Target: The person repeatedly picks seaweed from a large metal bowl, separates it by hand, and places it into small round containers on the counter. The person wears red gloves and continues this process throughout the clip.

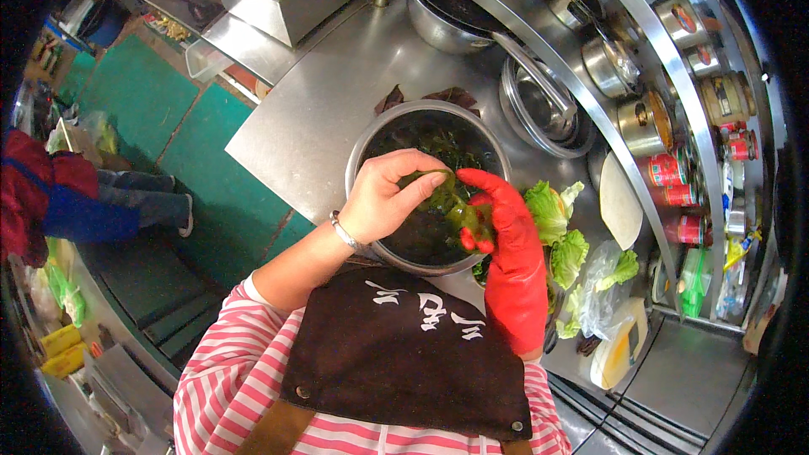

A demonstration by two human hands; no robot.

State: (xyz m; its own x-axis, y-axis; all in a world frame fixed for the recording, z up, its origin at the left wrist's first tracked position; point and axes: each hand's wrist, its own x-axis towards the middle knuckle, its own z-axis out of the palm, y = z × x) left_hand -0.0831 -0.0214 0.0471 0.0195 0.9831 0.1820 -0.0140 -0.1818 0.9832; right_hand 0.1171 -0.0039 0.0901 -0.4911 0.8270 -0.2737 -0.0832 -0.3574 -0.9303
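Observation:
Over a large round steel pot (355, 161), my bare left hand (397, 193) pinches a strip of wet, dark green leaf (466, 220), possibly seaweed, between thumb and forefinger. My right hand (515, 234), in a long red rubber glove, curls around the lower part of the same leaf. Its red fingertips show through and below the green. Dark liquid with more green leaves (404, 227) fills the pot beneath both hands. The pot stands on a stainless steel table (303, 133), close in front of my dark apron.
Dark reddish leaves (456, 97) lie behind the pot. Lettuce leaves (569, 258) and a clear plastic bag (600, 294) lie to the right. Nested steel bowls (584, 146) stand under shelves holding pots and red cans (667, 169). A person (63, 189) stands at the far left.

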